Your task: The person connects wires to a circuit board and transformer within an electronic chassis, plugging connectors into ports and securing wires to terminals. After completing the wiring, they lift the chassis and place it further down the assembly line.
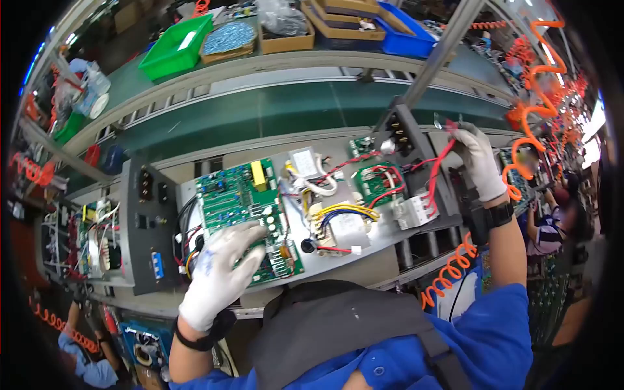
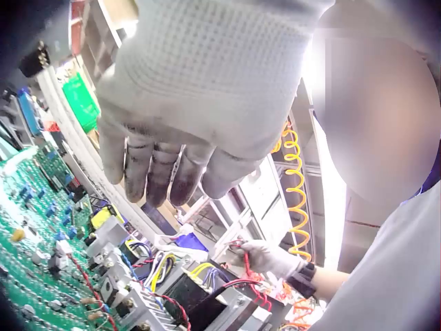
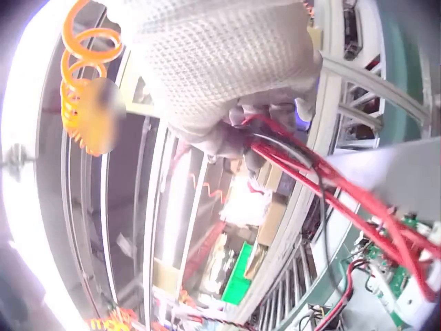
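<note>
My gloved left hand (image 1: 224, 270) hovers over the lower left of a green circuit board (image 1: 231, 188), its fingers loosely extended and holding nothing. In the left wrist view that glove (image 2: 200, 89) has its fingers hanging down, smudged dark near the tips. My gloved right hand (image 1: 480, 162) pinches red wires (image 1: 439, 168) beside a dark end panel (image 1: 416, 146) with brass-coloured terminals. These wires run down to a white terminal block (image 1: 417, 211). From the right wrist view, a thin black wire (image 3: 324, 221) passes along with the red wires. Their ends are hidden inside the fingers.
Both hands are over an open metal chassis (image 1: 318, 260) on a roller line. Another dark-panelled unit (image 1: 148, 227) stands at left. Beyond the rail lie a green bin (image 1: 175, 49), cardboard boxes (image 1: 286, 42) and a blue bin (image 1: 406, 39). Orange coiled hoses (image 1: 536, 117) hang at right.
</note>
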Motion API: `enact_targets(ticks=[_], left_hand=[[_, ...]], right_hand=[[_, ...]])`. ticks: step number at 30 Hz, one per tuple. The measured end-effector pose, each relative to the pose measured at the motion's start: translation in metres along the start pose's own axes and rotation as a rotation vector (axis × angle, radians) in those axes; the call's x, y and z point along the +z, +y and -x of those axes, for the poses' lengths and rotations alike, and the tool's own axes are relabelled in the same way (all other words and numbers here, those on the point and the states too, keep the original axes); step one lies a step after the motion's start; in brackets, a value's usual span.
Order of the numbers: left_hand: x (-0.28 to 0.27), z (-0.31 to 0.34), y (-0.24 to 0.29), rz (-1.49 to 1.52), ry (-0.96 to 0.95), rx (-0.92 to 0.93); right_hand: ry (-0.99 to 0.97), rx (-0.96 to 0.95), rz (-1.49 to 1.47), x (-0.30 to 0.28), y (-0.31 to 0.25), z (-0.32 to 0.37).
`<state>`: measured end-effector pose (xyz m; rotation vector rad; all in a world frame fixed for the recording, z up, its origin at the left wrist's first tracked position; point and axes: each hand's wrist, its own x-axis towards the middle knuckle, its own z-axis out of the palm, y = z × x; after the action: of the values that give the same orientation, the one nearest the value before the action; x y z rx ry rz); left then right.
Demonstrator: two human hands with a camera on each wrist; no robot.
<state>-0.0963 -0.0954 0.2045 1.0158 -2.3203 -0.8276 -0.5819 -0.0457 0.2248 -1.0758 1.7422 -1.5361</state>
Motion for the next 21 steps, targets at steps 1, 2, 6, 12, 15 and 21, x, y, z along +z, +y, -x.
enact_targets(ticks=[1, 2, 6, 12, 15, 21], left_hand=[[0.004, -0.008, -0.001, -0.033, -0.035, 0.011], [0.007, -0.017, -0.001, -0.041, -0.056, 0.019], [0.029, -0.066, -0.017, -0.260, -0.093, 0.083], [0.058, -0.129, -0.025, -0.545, -0.216, 0.258], [0.055, -0.139, -0.026, -0.394, -0.293, 0.302], [0.001, -0.150, -0.037, 1.051, -0.356, -0.161]], right_hand=[[0.001, 0.093, -0.068, -0.008, 0.025, -0.002], [-0.013, 0.274, 0.041, -0.015, 0.038, -0.001], [-0.235, 0.589, 0.400, -0.034, 0.043, -0.007], [-0.161, -0.060, 0.932, 0.022, -0.075, 0.010], [-0.493, -0.353, 0.854, 0.086, -0.109, 0.042], [-0.993, -0.543, 1.166, 0.189, -0.053, 0.005]])
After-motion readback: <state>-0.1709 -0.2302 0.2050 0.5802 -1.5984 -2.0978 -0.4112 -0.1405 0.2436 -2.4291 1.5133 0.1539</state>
